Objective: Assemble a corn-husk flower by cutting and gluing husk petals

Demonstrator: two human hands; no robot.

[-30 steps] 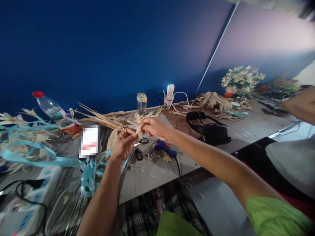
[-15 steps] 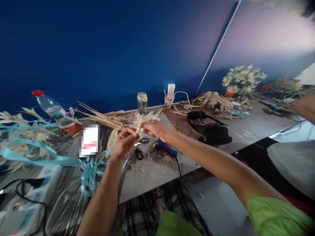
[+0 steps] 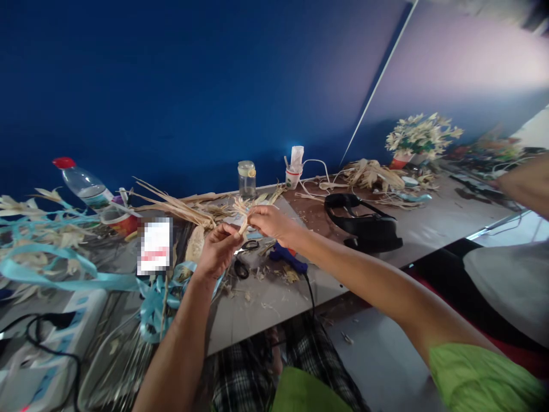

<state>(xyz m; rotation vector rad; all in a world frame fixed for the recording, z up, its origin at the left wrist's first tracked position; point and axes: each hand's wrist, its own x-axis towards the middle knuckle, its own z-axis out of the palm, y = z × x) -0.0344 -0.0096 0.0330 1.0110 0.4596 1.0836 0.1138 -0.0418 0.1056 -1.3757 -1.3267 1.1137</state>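
Observation:
A pale, dried corn husk bundle (image 3: 241,206), frayed at its top, stands upright between my two hands above the table. My left hand (image 3: 218,250) pinches its lower end between thumb and fingers. From the right, my right hand (image 3: 274,223) grips it higher up with closed fingers, partly hiding it. Below lie black-handled scissors (image 3: 241,269), partly covered by my left hand. A blue hot glue gun (image 3: 289,259) rests under my right wrist, its cord hanging over the table edge. Long dried husk strips (image 3: 175,205) are heaped behind my left hand.
At the left are a red-capped bottle (image 3: 88,186), light blue ribbon (image 3: 68,273), a blurred-out screen (image 3: 155,247) and a white power strip (image 3: 55,349). Behind stand a jar (image 3: 247,180) and a cup (image 3: 293,176). A black headset (image 3: 364,226) lies right, near another person's arm (image 3: 525,182).
Both hands stay on the husk bundle. My right hand has shifted slightly to the right and up along it, and the bundle's frayed top leans a little differently.

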